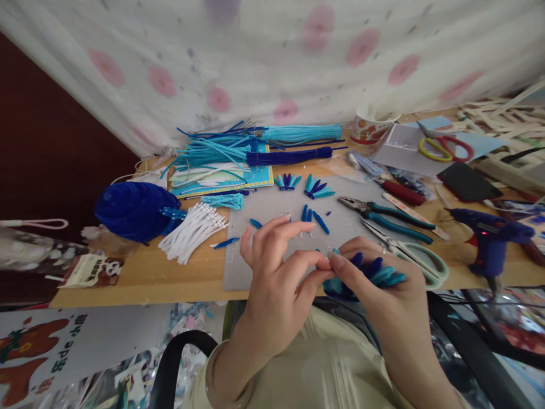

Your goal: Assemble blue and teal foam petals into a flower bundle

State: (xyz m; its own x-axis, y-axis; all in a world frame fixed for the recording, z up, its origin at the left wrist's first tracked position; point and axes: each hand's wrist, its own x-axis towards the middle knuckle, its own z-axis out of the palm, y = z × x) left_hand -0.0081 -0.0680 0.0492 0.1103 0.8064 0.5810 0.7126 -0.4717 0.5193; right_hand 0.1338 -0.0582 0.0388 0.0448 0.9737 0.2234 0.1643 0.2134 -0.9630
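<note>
My left hand (276, 272) pinches thumb and forefinger together against the edge of a fan of blue and teal petal pieces (374, 275); its other fingers are spread. My right hand (374, 284) is closed round that same fan and holds it just above the near edge of the grey cutting mat (272, 210). Loose blue petal pieces (313, 218) lie on the mat beyond my fingers. Two small finished petal clusters (315, 187) sit further back.
Teal-handled pliers (383, 216) and pale green scissors (409, 255) lie right of the mat, with a blue glue gun (489, 238) beyond them. White stems (191, 230) and a dark blue bundle (131, 210) lie left. Blue pipe cleaners (255, 147), red scissors (447, 147) and a cup (370, 128) stand at the back.
</note>
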